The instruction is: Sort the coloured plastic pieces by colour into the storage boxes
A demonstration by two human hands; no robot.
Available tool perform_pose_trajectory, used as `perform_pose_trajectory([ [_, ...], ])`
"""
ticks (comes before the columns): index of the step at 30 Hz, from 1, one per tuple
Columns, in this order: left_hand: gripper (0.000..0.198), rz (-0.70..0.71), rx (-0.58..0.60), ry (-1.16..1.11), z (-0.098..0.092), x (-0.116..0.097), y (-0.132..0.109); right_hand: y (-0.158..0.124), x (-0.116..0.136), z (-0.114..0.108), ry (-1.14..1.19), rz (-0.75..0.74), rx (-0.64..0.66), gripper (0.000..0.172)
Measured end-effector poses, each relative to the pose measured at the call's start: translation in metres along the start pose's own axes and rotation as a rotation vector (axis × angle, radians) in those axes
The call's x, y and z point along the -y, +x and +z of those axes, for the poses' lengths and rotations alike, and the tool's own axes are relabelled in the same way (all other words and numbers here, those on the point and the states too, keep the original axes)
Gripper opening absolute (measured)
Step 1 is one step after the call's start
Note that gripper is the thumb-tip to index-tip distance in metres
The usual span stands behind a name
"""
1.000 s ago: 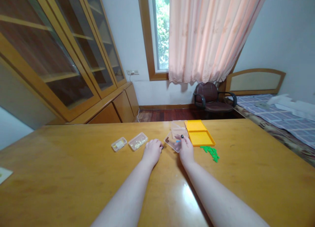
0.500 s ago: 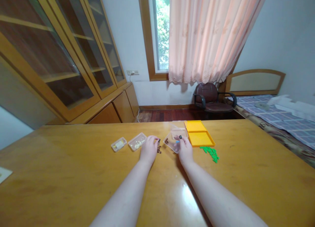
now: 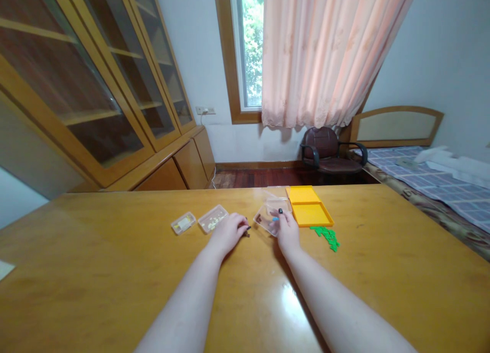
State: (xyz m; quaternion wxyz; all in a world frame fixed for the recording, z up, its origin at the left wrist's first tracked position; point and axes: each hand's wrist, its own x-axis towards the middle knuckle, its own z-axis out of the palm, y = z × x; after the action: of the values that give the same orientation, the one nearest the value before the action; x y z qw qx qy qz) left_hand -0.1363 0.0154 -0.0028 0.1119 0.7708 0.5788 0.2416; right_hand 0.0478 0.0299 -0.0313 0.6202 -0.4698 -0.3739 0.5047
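My left hand [image 3: 229,232] is low over the table, its fingers bent and pressed together on a little heap of small brown pieces [image 3: 247,235]. The fingers cover most of the heap. My right hand [image 3: 288,229] grips a clear plastic box [image 3: 264,225] by its right side, thumb on top; the box is tilted toward the left hand. Inside it lie a few brown pieces [image 3: 259,218], and something small and blue [image 3: 275,219] shows by my fingers. Left of my left hand stands an open clear box [image 3: 206,228] with several pale pieces.
Farther left lies a small clear case [image 3: 182,223] with yellow and white contents. An open yellow case [image 3: 312,221] rests right of my right hand, with a heap of green pieces [image 3: 327,236] before it. Everything stands on a wooden table [image 3: 115,271]; a chair [image 3: 324,151] is beyond.
My left hand has dropped slightly and its fingers have come down over the brown heap, hiding more of it. The right hand and its box have hardly moved.
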Motion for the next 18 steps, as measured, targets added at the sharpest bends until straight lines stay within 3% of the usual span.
perform_pose_trajectory([
  [4,0.008,0.041,0.176,0.045,-0.001,0.004,-0.003,-0.002,0.004,0.001,-0.010,-0.023,0.006,0.042],
  [18,0.012,0.019,0.195,0.183,0.009,-0.004,-0.001,0.001,0.009,-0.001,0.044,-0.018,-0.080,0.047],
])
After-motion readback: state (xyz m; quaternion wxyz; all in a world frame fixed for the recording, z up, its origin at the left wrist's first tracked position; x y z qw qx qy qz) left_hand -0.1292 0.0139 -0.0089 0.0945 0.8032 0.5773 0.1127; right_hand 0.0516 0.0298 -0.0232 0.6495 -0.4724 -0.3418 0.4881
